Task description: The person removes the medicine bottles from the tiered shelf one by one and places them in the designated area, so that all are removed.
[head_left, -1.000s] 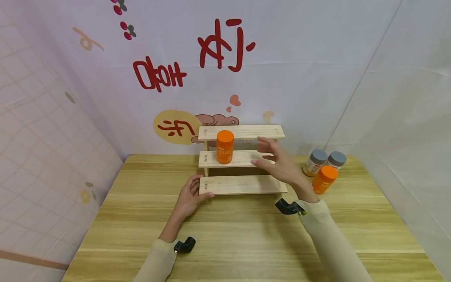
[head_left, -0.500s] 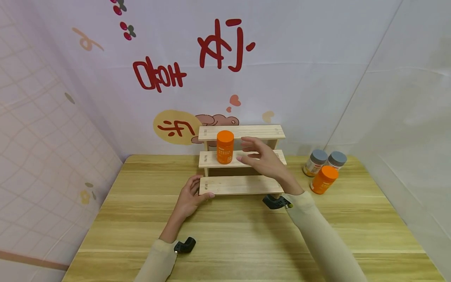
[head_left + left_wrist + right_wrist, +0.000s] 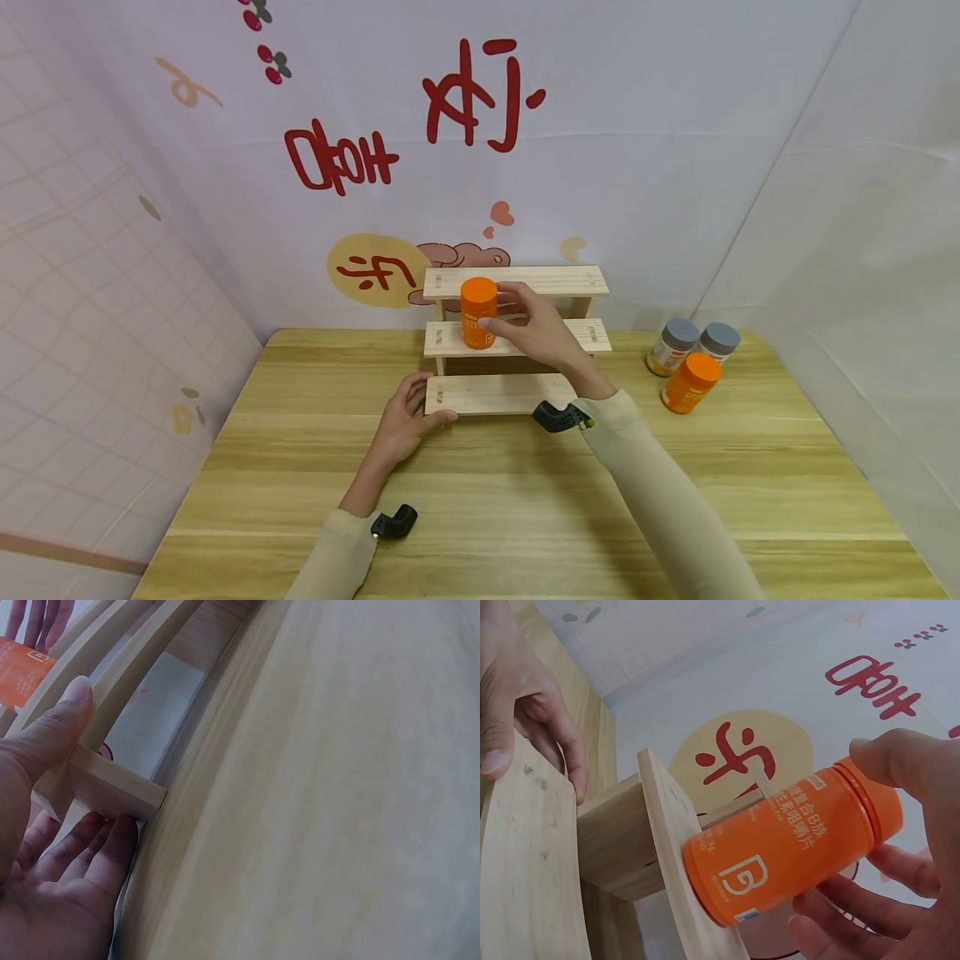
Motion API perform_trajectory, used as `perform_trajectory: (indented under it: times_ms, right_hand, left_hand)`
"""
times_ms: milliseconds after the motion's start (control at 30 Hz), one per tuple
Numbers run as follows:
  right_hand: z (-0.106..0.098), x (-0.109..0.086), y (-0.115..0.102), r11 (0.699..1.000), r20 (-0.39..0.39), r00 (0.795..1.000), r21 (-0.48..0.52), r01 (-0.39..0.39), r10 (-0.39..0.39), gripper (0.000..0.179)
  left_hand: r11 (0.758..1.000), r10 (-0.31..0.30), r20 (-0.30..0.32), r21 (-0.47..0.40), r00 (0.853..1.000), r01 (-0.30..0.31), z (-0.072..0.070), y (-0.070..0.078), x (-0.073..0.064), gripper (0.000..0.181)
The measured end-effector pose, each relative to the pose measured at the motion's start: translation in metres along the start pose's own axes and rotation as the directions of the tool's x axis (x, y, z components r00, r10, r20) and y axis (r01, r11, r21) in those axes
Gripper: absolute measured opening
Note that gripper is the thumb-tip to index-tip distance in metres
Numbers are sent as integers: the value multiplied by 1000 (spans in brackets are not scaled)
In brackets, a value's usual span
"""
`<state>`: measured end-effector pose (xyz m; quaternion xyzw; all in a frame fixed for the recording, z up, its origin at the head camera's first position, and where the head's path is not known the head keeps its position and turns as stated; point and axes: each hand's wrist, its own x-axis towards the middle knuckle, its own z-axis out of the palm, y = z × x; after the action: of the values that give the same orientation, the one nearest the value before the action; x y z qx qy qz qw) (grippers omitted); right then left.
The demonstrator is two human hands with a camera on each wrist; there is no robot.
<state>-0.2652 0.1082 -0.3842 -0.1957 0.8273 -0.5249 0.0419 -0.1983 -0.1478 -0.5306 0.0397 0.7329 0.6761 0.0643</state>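
An orange supplement bottle [image 3: 478,312] stands upright on the middle step of a three-step wooden shelf [image 3: 465,395]. From its right side my right hand [image 3: 536,329] grips it, thumb across the front and fingers behind. The right wrist view shows thumb and fingers around the upper part of the bottle [image 3: 780,840], its base on the step. My left hand [image 3: 401,421] holds the left end of the lowest step. In the left wrist view its thumb [image 3: 64,720] lies on the board and its fingers curl against the side piece [image 3: 112,791].
At the table's back right stand two grey-lidded bottles [image 3: 671,348] [image 3: 718,340], with another orange bottle [image 3: 690,385] in front of them. A printed cloth backdrop [image 3: 637,167] rises behind the wooden table [image 3: 480,517].
My right hand has moved left across the shelf to the orange bottle and now has thumb and fingers around it. The left hand has stayed on the lowest step.
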Motion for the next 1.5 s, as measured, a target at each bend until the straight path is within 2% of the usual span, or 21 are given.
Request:
perform_trajectory:
  times_ms: [267, 633, 900, 1067, 1333, 1500]
  right_hand:
    - [10, 9, 3, 1000, -43, 999, 5, -17, 17, 65]
    - [23, 12, -2, 998, -169, 986, -57, -20, 10, 66]
    - [22, 9, -2, 999, -180, 984, -48, -10, 2, 58]
    - [19, 7, -2, 999, -172, 985, -54, -5, -4, 60]
    - [10, -4, -3, 998, -197, 980, -48, 30, -39, 59]
    - [7, -11, -2, 999, -212, 977, -37, 26, -33, 58]
  left_hand:
    - [1000, 4, -2, 14, 1000, -4, -1, -1, 0, 87]
    - [1000, 13, 4, 6, 1000, -13, -1, -2, 2, 85]
    - [1000, 6, 8, 11, 1000, -6, 0, -3, 2, 86]
    - [1000, -2, -1, 7, 1000, 2, -1, -1, 1, 86]
    - [1000, 9, 6, 7, 1000, -9, -1, -1, 2, 86]
    - [1000, 9, 3, 10, 1000, -9, -2, -2, 1, 87]
